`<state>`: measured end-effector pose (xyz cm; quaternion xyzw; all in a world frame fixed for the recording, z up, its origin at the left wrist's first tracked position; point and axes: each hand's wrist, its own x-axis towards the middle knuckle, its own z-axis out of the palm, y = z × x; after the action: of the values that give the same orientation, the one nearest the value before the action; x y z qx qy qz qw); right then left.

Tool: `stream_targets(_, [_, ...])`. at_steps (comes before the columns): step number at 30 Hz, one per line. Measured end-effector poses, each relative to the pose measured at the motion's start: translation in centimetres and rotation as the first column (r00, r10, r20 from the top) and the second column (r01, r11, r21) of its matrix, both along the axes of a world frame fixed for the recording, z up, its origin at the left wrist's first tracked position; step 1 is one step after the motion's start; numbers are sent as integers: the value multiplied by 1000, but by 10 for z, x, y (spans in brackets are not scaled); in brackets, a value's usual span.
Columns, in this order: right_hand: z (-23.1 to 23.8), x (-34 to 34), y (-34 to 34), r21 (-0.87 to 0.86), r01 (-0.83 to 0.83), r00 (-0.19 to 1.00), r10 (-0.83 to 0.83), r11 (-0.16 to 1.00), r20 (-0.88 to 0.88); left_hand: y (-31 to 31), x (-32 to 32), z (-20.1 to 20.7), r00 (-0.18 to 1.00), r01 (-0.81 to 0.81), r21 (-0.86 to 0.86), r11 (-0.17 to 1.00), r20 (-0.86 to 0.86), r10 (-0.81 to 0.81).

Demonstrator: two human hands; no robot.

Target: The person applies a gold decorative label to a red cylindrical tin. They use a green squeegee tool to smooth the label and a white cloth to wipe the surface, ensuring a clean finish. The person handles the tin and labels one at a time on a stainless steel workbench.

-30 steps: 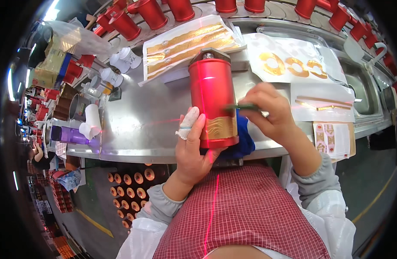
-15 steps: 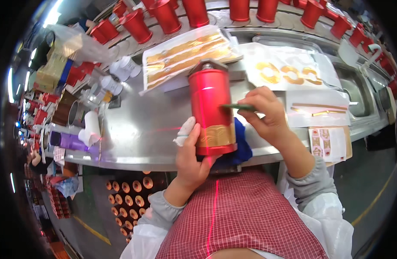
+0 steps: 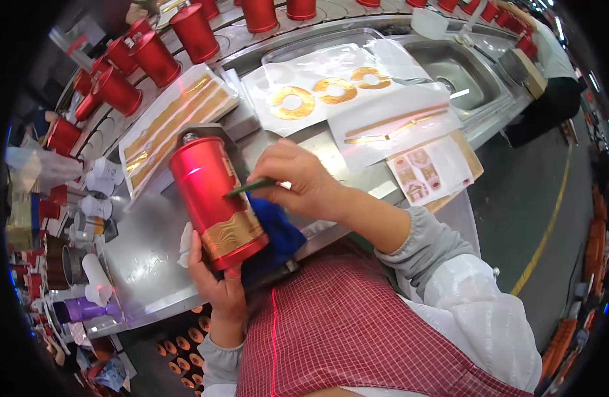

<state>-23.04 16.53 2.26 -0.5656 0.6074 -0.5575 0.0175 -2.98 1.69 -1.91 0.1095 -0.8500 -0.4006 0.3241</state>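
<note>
A shiny red metal cylinder (image 3: 205, 192) lies tilted, its lower end toward me. A gold wavy decal (image 3: 233, 235) wraps its lower part, and more gold pattern shows along its right side. My left hand (image 3: 218, 288) is closed round the lower end, with a white wrap on one finger. My right hand (image 3: 301, 182) pinches a thin dark green tool (image 3: 253, 187), whose tip is at the cylinder's right side; whether it touches cannot be made out. Under the cylinder is a blue cloth (image 3: 278, 228). A dark grey bracket (image 3: 218, 130) stands at its far end.
Sheets of gold strip decals (image 3: 162, 132), gold ring decals (image 3: 291, 102) and narrow gold strips (image 3: 397, 126) lie on the steel table (image 3: 139, 271). Printed labels (image 3: 423, 172) are at the right. Beyond are a sink (image 3: 450, 73) and red cylinders (image 3: 195, 30); another person (image 3: 552, 53) stands far right.
The view has swung right, so the table and cylinder appear farther left and tilted. Gold pattern now shows on the cylinder's right side. Both hands keep their holds.
</note>
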Motion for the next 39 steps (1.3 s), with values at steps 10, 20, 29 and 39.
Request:
stream_targets(10, [7,9,9,93,-172,985,169,981,34,-11,5,-12,998,15,43,999,53,-17])
stream_targets(20, [14,2,3,216,-93,995,81,972,64,-2,2,-2,999,11,-12,1000,-49,-12])
stream_targets(29, [5,1,7,61,-2,995,7,998,-97,-3,-1,0,999,-8,8,1000,54,7])
stream_targets(39, [-14,-93,157,357,712,665,-418,605,-618,-2,-3,-12,998,50,138,989,-56,-43])
